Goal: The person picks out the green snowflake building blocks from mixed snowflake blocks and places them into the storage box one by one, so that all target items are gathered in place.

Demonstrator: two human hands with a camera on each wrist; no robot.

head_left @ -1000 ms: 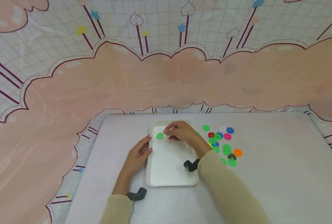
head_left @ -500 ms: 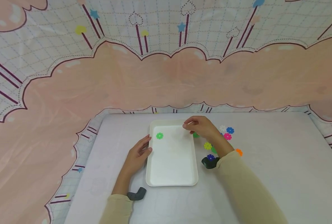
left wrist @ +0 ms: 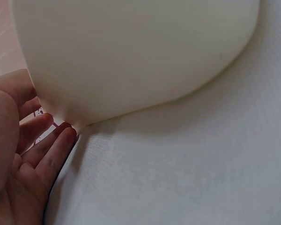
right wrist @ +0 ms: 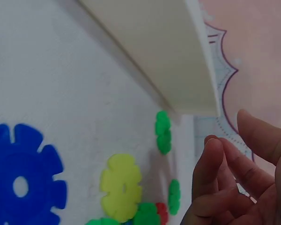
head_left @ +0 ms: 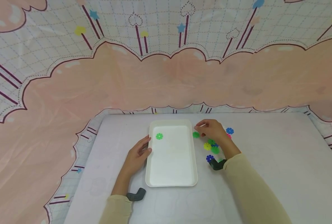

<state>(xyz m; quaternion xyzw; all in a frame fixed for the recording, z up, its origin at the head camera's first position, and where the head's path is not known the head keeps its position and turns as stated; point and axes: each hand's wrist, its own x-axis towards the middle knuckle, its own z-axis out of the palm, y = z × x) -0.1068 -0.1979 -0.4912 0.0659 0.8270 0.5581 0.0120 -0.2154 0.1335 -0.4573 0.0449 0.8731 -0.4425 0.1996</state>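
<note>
A white rectangular tray (head_left: 171,165) lies on the table with a green notched plastic disc (head_left: 159,136) near its far left corner. My left hand (head_left: 137,157) rests its fingertips and thumb against the tray's left rim. In the left wrist view its fingers (left wrist: 61,145) touch the tray's outer wall. My right hand (head_left: 212,130) hovers just right of the tray, over loose discs. Thumb and fingers stand apart in the right wrist view, nothing between them. A green disc (head_left: 195,134) lies by the tray's right rim, just beyond the fingertips.
Several more notched discs lie right of the tray, among them a yellow disc (head_left: 207,146), a dark blue disc (head_left: 209,158) and a blue disc (head_left: 230,131). The right hand and forearm hide part of the group. A patterned cloth (head_left: 166,81) hangs behind the table.
My right hand has moved from inside the tray, beside the green disc, rightward past the rim to the loose discs. The left hand and tray stay in place.
</note>
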